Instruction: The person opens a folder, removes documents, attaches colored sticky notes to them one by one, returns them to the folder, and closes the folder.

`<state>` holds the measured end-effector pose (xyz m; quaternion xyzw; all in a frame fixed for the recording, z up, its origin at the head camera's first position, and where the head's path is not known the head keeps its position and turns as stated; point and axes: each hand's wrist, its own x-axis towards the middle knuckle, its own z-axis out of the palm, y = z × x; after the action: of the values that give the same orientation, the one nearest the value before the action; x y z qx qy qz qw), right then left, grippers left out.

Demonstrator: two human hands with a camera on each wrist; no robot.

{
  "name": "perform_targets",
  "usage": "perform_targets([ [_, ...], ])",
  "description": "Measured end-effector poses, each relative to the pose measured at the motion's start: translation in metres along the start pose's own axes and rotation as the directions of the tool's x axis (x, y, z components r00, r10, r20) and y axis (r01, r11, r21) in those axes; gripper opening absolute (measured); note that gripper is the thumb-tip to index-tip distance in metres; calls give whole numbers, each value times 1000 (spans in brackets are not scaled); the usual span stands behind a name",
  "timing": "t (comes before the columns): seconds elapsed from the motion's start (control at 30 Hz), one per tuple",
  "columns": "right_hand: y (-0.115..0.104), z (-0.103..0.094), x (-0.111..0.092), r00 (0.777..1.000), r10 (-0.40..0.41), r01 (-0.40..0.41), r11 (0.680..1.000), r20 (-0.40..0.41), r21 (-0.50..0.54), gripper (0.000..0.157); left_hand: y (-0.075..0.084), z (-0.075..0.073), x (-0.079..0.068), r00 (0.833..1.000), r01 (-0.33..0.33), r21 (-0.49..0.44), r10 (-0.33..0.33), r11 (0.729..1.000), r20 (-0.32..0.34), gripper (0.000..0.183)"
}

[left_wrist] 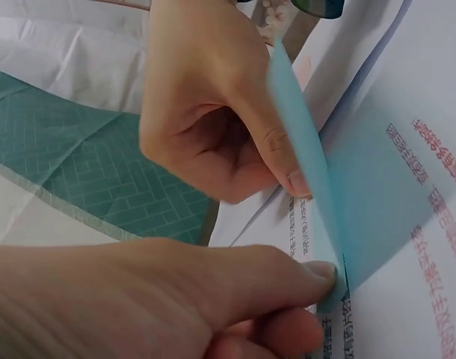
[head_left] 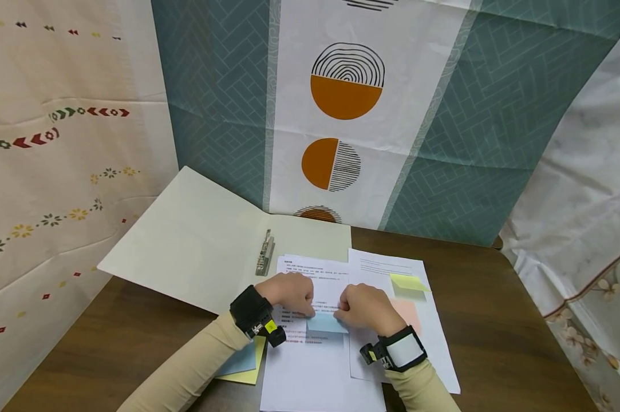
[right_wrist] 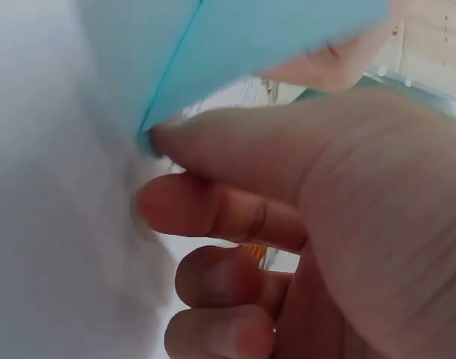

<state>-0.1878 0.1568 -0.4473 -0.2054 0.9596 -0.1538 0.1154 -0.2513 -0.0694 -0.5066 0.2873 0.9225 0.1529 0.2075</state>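
A light-blue sticky note (head_left: 327,323) lies across a printed sheet (head_left: 315,377); its lower edge stands up off the paper and casts a shadow. With the thumb, my left hand (head_left: 292,293) presses the note's upper left end against the sheet, fingers curled. At the other end my right hand (head_left: 367,306) does likewise, its thumb on the note's upper right corner. In the right wrist view the right fingers (right_wrist: 220,273) are curled below the thumb, apart from the note. The note (left_wrist: 306,134) tilts up between both hands in the left wrist view.
An open cream folder (head_left: 186,240) with a metal clip (head_left: 265,254) lies behind. Rightward, another sheet (head_left: 438,349) bears a yellow sticky note (head_left: 409,282) and a pink one (head_left: 407,313). A blue pad (head_left: 240,361) and a yellow pad (head_left: 248,376) sit beside the left forearm.
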Motion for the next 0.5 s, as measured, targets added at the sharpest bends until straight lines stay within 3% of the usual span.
perform_targets([
  [0.27, -14, -13, -7, 989, -144, 143, 990, -46, -17, 7, 2, -3, -3, 1000, 4, -22, -4, 1000, 15, 49],
  [0.5, -25, -21, -12, 952, -305, 303, 952, 42, 41, 14, 0, -2, -1, 1000, 10, -14, -10, 1000, 14, 50],
])
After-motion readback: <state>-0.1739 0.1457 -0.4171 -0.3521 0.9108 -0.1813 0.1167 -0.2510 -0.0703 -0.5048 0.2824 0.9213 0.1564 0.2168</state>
